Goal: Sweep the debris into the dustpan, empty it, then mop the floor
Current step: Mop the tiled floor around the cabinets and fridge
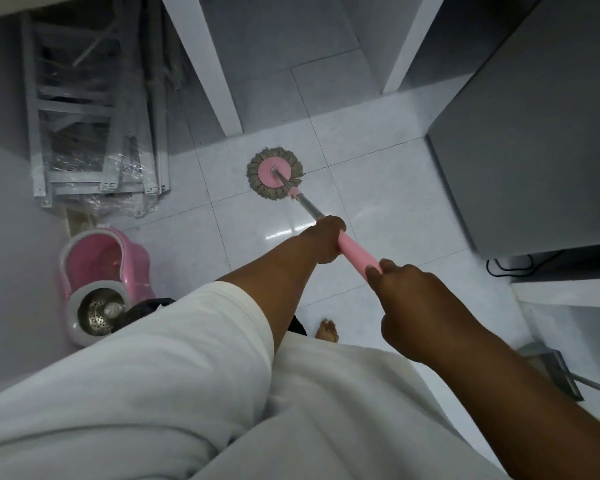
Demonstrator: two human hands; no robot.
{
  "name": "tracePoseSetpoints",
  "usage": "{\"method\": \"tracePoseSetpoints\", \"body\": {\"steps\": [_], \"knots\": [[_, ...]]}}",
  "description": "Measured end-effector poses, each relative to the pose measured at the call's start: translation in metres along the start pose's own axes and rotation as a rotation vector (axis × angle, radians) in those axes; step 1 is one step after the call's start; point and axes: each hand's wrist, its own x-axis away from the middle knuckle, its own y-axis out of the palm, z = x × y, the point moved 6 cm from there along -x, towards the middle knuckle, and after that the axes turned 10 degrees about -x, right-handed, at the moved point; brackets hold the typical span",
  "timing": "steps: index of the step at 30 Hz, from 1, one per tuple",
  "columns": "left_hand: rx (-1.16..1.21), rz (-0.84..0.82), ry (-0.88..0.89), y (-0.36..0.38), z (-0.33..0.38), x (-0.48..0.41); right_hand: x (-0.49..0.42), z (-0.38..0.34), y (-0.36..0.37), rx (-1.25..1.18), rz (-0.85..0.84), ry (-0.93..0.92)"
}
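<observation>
The white tiled floor [378, 202] fills most of my view, glossy with a reflected light near the middle, and I see no debris on it, so I judge the sweeping is done and I am in the mopping step. A grey cabinet [534, 150] stands to my right and a stack of plastic-wrapped metal frames [84, 133] leans at the left wall, leaving a narrow lane of tile between them. The pink mop bucket [101, 282] sits on the floor at my left, close by so I can rinse without walking; its metal spin basket [99, 315] is at the near end, and I cannot tell whether water is in the pink tub. The dustpan [548, 370] lies at the lower right by the wall, out of the mop's path. I hold the mop handle [355, 252] slanted forward: my left hand [326, 240] is clamped around its upper end of the pink grip, further down the pole, to steer, and my right hand [413, 306] is closed on the near end to push. The round mop head [274, 173] lies flat on the tile ahead of me.
</observation>
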Motion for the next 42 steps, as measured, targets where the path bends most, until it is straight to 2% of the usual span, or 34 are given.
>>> {"method": "tracePoseSetpoints", "body": {"steps": [2, 9, 15, 20, 33, 42], "knots": [[-0.002, -0.013, 0.031, -0.012, -0.007, -0.012, -0.018, -0.006, -0.007, -0.004, 0.004, 0.003], [-0.001, 0.006, -0.051, -0.080, -0.059, -0.070, -0.105, -0.036, -0.036, -0.030, 0.057, 0.003], [-0.031, -0.016, -0.068, -0.106, -0.081, -0.102, -0.149, -0.047, -0.040, -0.049, 0.084, 0.001], [-0.127, -0.013, 0.021, -0.086, -0.055, -0.093, -0.122, -0.025, -0.035, -0.066, 0.097, 0.022], [-0.195, -0.074, 0.172, 0.034, 0.043, -0.026, 0.024, 0.035, 0.015, -0.065, 0.033, 0.138], [-0.166, -0.066, 0.201, 0.016, 0.038, -0.041, 0.002, 0.034, 0.001, -0.046, 0.029, 0.119]]}}
